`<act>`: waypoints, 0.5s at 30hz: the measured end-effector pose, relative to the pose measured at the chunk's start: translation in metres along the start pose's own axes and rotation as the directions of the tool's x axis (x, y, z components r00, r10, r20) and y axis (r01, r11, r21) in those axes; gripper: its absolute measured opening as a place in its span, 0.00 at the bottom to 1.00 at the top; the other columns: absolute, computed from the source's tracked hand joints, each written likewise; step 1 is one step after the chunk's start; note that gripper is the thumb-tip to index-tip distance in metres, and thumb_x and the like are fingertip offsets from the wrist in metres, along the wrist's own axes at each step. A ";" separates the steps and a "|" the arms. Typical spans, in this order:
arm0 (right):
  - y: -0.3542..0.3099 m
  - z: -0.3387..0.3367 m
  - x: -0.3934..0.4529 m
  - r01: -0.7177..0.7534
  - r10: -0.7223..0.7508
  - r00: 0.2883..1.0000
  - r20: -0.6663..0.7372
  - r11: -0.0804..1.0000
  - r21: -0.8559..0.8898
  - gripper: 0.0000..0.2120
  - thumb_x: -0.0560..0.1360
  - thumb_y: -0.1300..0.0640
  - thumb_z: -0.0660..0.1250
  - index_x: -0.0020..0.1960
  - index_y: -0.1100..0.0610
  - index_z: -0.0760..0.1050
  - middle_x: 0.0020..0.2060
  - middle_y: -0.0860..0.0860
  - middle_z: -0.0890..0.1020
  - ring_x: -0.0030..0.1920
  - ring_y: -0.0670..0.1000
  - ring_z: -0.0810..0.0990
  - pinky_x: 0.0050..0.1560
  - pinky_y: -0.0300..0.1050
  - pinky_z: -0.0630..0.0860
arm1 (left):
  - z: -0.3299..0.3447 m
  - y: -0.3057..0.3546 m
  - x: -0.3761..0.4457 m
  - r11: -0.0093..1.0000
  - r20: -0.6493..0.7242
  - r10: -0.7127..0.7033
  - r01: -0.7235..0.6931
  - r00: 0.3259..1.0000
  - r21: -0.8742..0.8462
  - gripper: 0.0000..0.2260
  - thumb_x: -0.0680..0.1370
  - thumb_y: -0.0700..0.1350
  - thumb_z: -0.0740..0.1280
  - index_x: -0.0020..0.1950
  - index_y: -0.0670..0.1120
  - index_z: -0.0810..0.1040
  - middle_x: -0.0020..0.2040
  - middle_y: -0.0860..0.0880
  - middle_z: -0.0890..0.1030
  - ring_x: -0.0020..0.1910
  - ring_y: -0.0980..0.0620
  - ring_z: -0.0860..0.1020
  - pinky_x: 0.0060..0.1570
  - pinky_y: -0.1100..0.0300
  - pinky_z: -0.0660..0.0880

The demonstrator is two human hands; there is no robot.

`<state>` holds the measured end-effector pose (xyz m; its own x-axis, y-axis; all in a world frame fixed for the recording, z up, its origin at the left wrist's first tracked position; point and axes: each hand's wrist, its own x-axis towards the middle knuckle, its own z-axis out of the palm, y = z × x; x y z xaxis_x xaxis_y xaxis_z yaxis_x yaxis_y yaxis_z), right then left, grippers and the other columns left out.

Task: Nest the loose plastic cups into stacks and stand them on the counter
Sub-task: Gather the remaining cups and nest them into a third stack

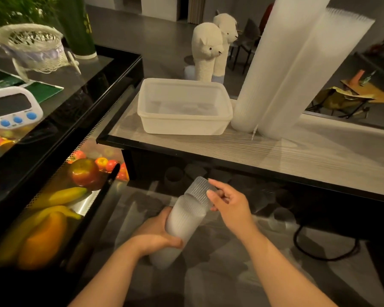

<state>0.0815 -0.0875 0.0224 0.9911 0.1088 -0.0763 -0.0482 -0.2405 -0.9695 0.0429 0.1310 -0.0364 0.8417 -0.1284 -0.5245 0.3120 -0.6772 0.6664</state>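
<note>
The left hand [157, 233] has its grip closed round a short stack of nested cups [182, 224], held low in front of the person, nearer than the table [297, 151] and tilted with the mouths pointing up and away. The right hand [228, 202] pinches a single loose cup [200, 191] by its rim, thumb and fingertips closed on it, and the cup sits partly inside the top of the stack.

These cups look thin, translucent and ribbed down the sides, tapering toward the base. I would judge them very light and rather springy, easy to crush if squeezed at the middle, so the rim is the sensible place to take each one, and the lower half for the stack.

Two tall finished stacks [286, 69] stand far right on the pale wood-grained table, just right of a frosted plastic tub [184, 125].
</note>
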 end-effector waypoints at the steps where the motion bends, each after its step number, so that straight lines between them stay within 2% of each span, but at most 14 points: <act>1: 0.002 0.002 -0.001 0.006 -0.006 1.000 0.013 0.999 -0.037 0.15 0.77 0.55 0.69 0.57 0.36 0.75 0.36 0.47 0.81 0.35 0.45 0.79 0.45 0.41 0.80 | -0.001 0.001 0.000 1.000 0.001 0.002 -0.002 1.000 0.004 0.39 0.59 0.61 0.76 0.66 0.68 0.61 0.60 0.57 0.76 0.56 0.51 0.77 0.56 0.49 0.78; 3: 0.006 0.005 -0.002 0.029 -0.025 0.999 0.025 0.990 -0.137 0.16 0.77 0.52 0.69 0.57 0.33 0.74 0.37 0.46 0.80 0.36 0.45 0.78 0.45 0.40 0.80 | -0.001 0.001 0.001 1.000 0.002 0.008 -0.008 1.000 0.017 0.41 0.58 0.62 0.76 0.68 0.67 0.62 0.61 0.58 0.76 0.57 0.52 0.77 0.57 0.48 0.78; 6: 0.009 0.009 -0.004 0.079 -0.071 0.997 0.043 0.965 -0.249 0.17 0.77 0.52 0.69 0.63 0.37 0.75 0.41 0.47 0.79 0.40 0.48 0.77 0.45 0.37 0.78 | -0.002 0.001 0.001 1.000 -0.002 0.010 -0.010 1.000 0.016 0.39 0.57 0.63 0.75 0.65 0.67 0.61 0.61 0.57 0.76 0.58 0.52 0.77 0.58 0.47 0.78; 9: 0.013 0.010 -0.004 0.142 -0.129 0.990 0.061 0.940 -0.309 0.19 0.78 0.53 0.68 0.66 0.39 0.71 0.43 0.49 0.79 0.41 0.48 0.77 0.45 0.36 0.78 | -0.003 0.001 0.002 1.000 -0.002 0.016 -0.016 1.000 0.003 0.39 0.58 0.64 0.75 0.65 0.67 0.61 0.61 0.57 0.76 0.58 0.52 0.77 0.59 0.48 0.77; 12: 0.016 0.009 -0.002 0.166 -0.158 0.986 0.051 0.920 -0.356 0.19 0.78 0.54 0.68 0.67 0.42 0.73 0.41 0.49 0.78 0.42 0.47 0.76 0.44 0.33 0.76 | -0.004 0.001 0.003 1.000 -0.001 0.019 -0.019 1.000 0.022 0.39 0.59 0.64 0.75 0.66 0.65 0.62 0.60 0.57 0.76 0.57 0.52 0.77 0.58 0.49 0.77; 15: 0.015 0.008 -0.001 0.198 -0.186 0.980 0.069 0.909 -0.368 0.19 0.78 0.55 0.68 0.68 0.44 0.73 0.41 0.48 0.78 0.43 0.47 0.75 0.44 0.30 0.73 | -0.004 0.001 0.003 1.000 -0.001 0.017 -0.017 1.000 0.024 0.37 0.59 0.64 0.75 0.63 0.67 0.61 0.60 0.57 0.76 0.56 0.52 0.77 0.57 0.49 0.78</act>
<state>0.0785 -0.0832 0.0055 0.9719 0.2180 0.0894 0.1983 -0.5516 -0.8102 0.0481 0.1327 -0.0350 0.8471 -0.1392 -0.5128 0.2871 -0.6922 0.6622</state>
